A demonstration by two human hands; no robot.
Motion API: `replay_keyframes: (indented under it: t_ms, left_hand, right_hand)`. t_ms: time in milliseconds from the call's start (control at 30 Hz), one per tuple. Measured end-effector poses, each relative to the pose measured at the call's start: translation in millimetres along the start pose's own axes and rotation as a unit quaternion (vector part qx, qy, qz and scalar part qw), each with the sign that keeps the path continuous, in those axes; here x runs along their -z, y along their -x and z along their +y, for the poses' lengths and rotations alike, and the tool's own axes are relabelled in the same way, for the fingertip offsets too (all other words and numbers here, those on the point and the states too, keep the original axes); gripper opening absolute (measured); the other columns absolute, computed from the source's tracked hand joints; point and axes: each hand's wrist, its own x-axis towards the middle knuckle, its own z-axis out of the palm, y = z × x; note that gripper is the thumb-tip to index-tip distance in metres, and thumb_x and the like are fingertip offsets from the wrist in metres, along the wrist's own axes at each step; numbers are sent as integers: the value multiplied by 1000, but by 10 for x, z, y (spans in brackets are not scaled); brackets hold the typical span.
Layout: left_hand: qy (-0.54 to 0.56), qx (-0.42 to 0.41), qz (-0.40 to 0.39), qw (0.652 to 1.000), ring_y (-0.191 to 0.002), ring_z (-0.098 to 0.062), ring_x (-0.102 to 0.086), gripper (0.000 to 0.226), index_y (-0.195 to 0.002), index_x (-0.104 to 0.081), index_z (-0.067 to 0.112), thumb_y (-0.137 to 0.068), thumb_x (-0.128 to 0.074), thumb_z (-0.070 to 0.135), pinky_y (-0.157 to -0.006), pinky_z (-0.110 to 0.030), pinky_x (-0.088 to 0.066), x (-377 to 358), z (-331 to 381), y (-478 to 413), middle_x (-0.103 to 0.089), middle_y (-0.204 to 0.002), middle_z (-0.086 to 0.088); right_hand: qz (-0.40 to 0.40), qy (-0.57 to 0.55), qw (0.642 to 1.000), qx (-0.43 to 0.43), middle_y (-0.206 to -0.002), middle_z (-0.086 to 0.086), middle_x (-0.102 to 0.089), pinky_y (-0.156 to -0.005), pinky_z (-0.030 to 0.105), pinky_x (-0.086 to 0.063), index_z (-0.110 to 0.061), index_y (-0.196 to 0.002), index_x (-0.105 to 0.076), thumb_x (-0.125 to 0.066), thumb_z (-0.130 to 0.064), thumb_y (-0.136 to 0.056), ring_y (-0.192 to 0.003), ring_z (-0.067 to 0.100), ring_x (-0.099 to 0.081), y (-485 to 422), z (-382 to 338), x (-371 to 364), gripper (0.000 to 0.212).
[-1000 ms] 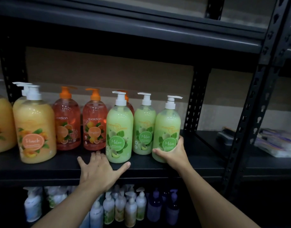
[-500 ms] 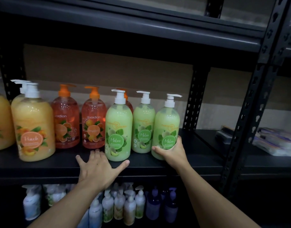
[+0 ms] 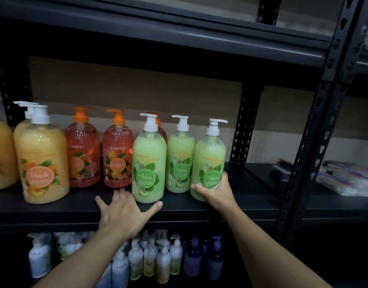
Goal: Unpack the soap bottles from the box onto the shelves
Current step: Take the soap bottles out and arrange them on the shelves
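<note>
1. The left hand [image 3: 125, 213] is bare, with short nails.
2. The right hand [image 3: 217, 192] is bare too.
3. The left forearm [image 3: 79, 260] and right forearm [image 3: 272, 252] are uncovered down to the view's bottom edge.

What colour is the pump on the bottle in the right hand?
White, on the pale green Melon bottle the right hand grips; head view.

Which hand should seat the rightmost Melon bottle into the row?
Right. The right hand wraps the lower body of the rightmost Melon bottle on the shelf. The left hand lies flat on the shelf edge by the leftmost Melon bottle, holding nothing.
</note>
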Motion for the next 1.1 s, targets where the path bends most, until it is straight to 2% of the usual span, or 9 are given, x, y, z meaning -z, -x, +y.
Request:
replay_keyframes:
  t_ms: [133,333,433,533,600,700,833,1000,1100]
  left_hand:
    - [-1,4,-15,1000,-143,-18,-23,131,-146,-34,10,-56,6,98,-111,-67,-4,26,1,10,-35,-151,-3]
    - [-29,18,-69,997,-145,-22,-19,121,-147,-31,6,-68,1,91,-108,-67,7,144,31,85,-29,-154,-7]
    - [-64,12,-31,997,-131,-23,-40,92,-134,-48,9,-86,-8,77,-111,-66,-1,220,90,283,-48,-138,-6]
    - [-88,-16,24,996,-116,-20,-53,55,-120,-55,16,-95,-27,56,-112,-58,-19,352,157,593,-58,-124,-1]
    - [-52,-36,24,998,-112,-20,-56,39,-114,-55,18,-95,-34,45,-104,-47,-34,447,237,814,-59,-120,0]
    - [41,-87,-13,995,-105,-23,-58,24,-101,-50,19,-95,-39,39,-81,-34,-45,524,428,1154,-59,-113,-3]
    - [140,-185,-87,969,-94,-22,-57,28,-92,-50,20,-91,-48,48,-79,-33,-50,482,839,1646,-60,-102,-4]
    - [199,-296,-136,924,-98,-13,-55,42,-120,-53,22,-92,-52,53,-78,-26,-41,437,1446,2339,-56,-108,7]
    - [216,-318,-191,903,-108,-13,-53,53,-134,-46,22,-93,-50,55,-84,-25,-40,509,1822,2716,-55,-126,4]
  right_hand:
    - [-10,17,1000,-22,-141,2,-38,-115,42,-36,-23,-150,-20,-94,-55,-42,-134,20,-39,47,-69,33,135]
    - [-45,63,993,-85,-158,15,-8,-117,40,-26,-25,-156,12,-95,-41,-56,-145,30,-24,268,-170,173,148]
    - [-60,132,985,-91,-160,14,-13,-116,36,-27,-18,-158,4,-89,-36,-69,-145,28,-27,461,-145,320,130]
    - [-84,192,975,-73,-152,9,-39,-113,30,-35,-14,-153,-31,-80,-34,-80,-139,21,-41,698,-113,556,90]
    - [-110,205,970,-66,-137,3,-57,-104,24,-42,-17,-141,-51,-77,-31,-84,-126,16,-54,901,-114,785,65]
    - [-137,220,964,-62,-113,-5,-67,-96,23,-48,-20,-126,-63,-74,-31,-86,-106,11,-63,1312,-81,1195,44]
    - [-106,238,964,-53,-109,-10,-65,-86,19,-49,-27,-120,-65,-73,-33,-87,-95,7,-62,1942,63,1811,35]
    - [-56,237,967,-75,-115,-8,-61,-83,20,-46,-26,-125,-61,-68,-30,-91,-100,10,-60,2746,236,2543,35]
    - [-36,251,963,-93,-121,-7,-58,-85,23,-45,-27,-131,-57,-66,-32,-93,-110,12,-58,3216,336,2893,40]
